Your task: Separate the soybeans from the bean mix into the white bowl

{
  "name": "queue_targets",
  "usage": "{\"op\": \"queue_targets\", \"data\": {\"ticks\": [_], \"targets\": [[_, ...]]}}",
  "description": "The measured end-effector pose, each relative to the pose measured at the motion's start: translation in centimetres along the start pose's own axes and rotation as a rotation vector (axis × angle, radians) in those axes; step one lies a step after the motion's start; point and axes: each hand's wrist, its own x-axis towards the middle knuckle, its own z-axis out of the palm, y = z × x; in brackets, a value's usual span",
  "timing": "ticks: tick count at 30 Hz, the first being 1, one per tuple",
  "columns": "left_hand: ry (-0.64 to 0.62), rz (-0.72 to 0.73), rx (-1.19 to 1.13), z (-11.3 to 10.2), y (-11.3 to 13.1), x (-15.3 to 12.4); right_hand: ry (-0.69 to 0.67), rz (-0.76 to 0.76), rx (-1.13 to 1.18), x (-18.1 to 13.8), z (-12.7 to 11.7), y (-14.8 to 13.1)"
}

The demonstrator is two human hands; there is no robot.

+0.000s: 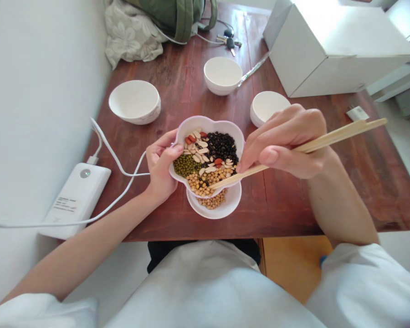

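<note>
My left hand (164, 166) grips the left side of a flower-shaped bowl (237, 131), thumb over its rim. Inside lie black beans (222, 145), peanuts (200, 148), green mung beans (185, 166) and yellow soybeans (196, 184), partly mixed. In my right hand (290, 141) is a pair of wooden chopsticks (345, 135), their tips among the soybeans near the bowl's front edge. Beneath that edge, partly covered by it, a small white bowl (230, 207) holds more soybeans.
White bowls stand farther back: one at left (135, 102), one in the middle (222, 76), and one (266, 107) partly behind my right hand. A white box (328, 50) occupies the back right. Keys (229, 41) and a green bag (171, 16) lie behind. At left sits a cabled power bank (78, 196).
</note>
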Motion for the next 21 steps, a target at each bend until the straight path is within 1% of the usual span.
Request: {"op": "queue_targets", "data": {"ticks": [4,9,14,18,21], "targets": [[0.001,-0.013,0.041,-0.06,-0.02,-0.15,0.006,0.024,-0.039,0.19,0.06,-0.31],[-0.013,0.000,0.061,-0.28,-0.29,-0.18,0.005,-0.028,-0.046,0.06,0.04,0.06],[0.002,-0.025,0.071,-0.16,-0.15,-0.14,0.012,-0.038,-0.032,0.05,-0.07,0.39],[-0.007,0.001,0.061,-0.32,-0.28,-0.11,0.016,-0.017,-0.022,0.15,-0.05,0.37],[-0.023,0.012,0.059,-0.59,-0.49,-0.13,0.031,-0.029,0.008,0.05,0.14,0.53]]}}
